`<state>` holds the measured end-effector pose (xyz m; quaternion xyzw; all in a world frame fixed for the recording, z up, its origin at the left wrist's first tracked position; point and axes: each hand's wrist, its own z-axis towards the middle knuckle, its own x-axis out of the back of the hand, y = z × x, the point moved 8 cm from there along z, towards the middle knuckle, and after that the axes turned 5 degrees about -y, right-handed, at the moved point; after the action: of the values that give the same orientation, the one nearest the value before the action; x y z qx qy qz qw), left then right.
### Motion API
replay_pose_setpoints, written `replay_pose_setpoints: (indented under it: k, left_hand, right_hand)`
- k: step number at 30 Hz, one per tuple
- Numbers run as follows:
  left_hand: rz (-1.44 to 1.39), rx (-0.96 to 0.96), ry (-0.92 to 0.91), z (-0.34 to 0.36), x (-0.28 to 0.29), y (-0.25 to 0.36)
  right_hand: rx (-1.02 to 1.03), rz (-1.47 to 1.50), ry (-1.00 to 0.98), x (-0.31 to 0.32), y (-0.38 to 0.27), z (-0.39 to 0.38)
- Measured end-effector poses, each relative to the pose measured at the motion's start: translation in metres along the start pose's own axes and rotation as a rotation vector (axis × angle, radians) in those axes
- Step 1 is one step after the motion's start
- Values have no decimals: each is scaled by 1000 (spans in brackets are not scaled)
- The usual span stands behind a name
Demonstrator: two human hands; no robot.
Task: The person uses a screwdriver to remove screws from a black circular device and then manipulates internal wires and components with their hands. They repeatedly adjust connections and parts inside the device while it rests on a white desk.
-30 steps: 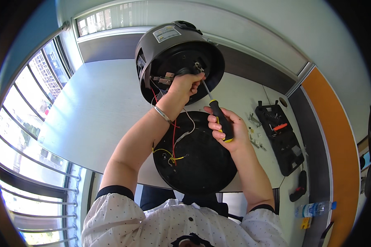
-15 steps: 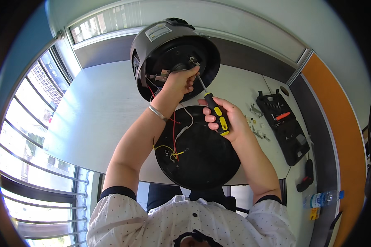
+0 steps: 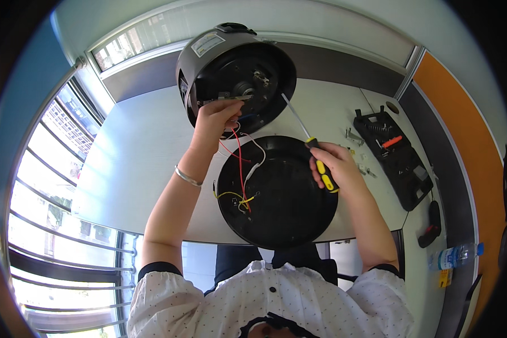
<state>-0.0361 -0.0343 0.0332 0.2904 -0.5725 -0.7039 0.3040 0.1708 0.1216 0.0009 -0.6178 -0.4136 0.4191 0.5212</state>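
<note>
A grey rice cooker body (image 3: 200, 56) lies tipped on the table, its black open underside (image 3: 217, 73) facing me. At the lower left of that opening my left hand (image 3: 218, 117) is closed, thumb and fingers pinching a thin metal strip (image 3: 243, 98). Whether the strip is still attached is hidden by the fingers. My right hand (image 3: 335, 166) grips the black and yellow handle of a screwdriver (image 3: 321, 163). Its shaft points up and left, the tip just beside the cooker's rim. Red and white wires (image 3: 241, 163) run from the cooker to the round black base cover (image 3: 287, 208) nearer me.
To the right lies an open black tool case (image 3: 403, 174) with an orange-red tool in it. Small metal parts (image 3: 366, 170) are scattered beside it. Farther right are a black tool (image 3: 431, 225) and a water bottle (image 3: 456, 257). A barred window (image 3: 67, 197) is at left.
My left hand has moved left and down from the metal fitting in the underside. My right hand has drawn the screwdriver away to the right, its tip off the fitting.
</note>
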Motion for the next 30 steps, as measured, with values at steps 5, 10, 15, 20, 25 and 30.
replay_pose_setpoints:
  k: [5, 10, 15, 20, 25, 30]
  left_hand:
    - [127, -70, -63, -25, 2, -2]
    - [190, -118, -85, -56, 16, 3]
    - [261, -82, 12, -83, 41, -2]
    - [428, -125, -35, -85, 31, -8]
    - [593, -63, 20, -93, 68, -19]
    - [788, -131, -16, -65, 76, -52]
  right_hand:
    - [384, -836, 340, 57, -18, -70]
    - [223, -1268, 620, 90, -27, -146]
    - [137, -1201, 589, 101, -14, -186]
    - [-14, -1214, 575, 113, 5, -199]
    - [47, -1247, 463, 117, 31, -173]
    - [164, -1294, 446, 118, 41, -127]
